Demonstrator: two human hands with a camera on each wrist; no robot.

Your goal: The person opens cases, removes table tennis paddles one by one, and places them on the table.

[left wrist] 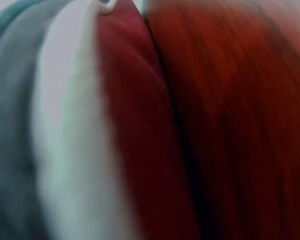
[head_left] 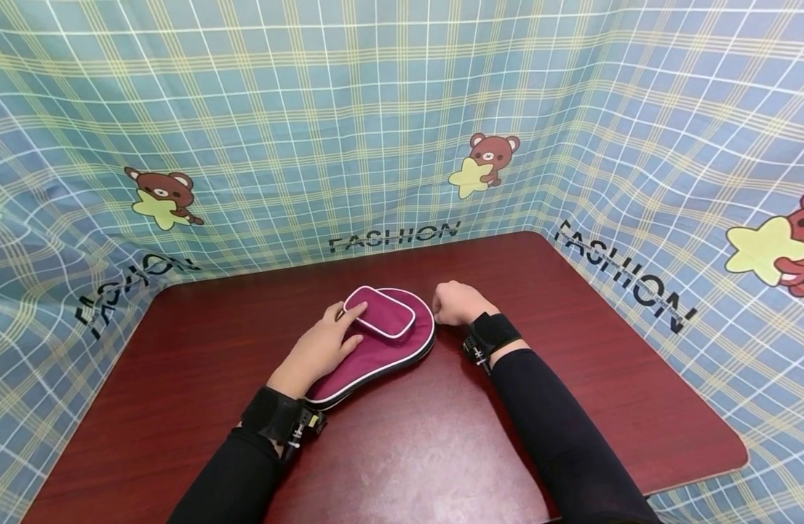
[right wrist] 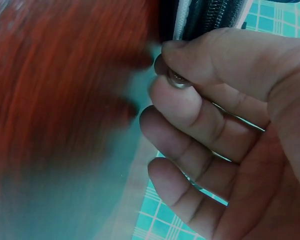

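Observation:
A maroon paddle-shaped zip case [head_left: 369, 356] with white piping lies on the table, its rounded end toward the back right. On top is a raised rectangular pocket [head_left: 388, 314]. My left hand [head_left: 319, 349] rests on the case, fingers extended over the pocket's left side and thumb beside it. At the rounded end's right edge, my right hand [head_left: 462, 303] pinches a small metal zipper pull [right wrist: 178, 80] between thumb and index finger. Black zipper teeth [right wrist: 216, 15] run up from there in the right wrist view. Close up and blurred, the case's maroon side [left wrist: 135, 110] fills much of the left wrist view.
The dark red wooden table [head_left: 605, 407] has rounded corners. Blue plaid cloth [head_left: 375, 109] with bears and lettering hangs behind it and along both sides. Each wrist wears a black strap [head_left: 495, 332] with a small device.

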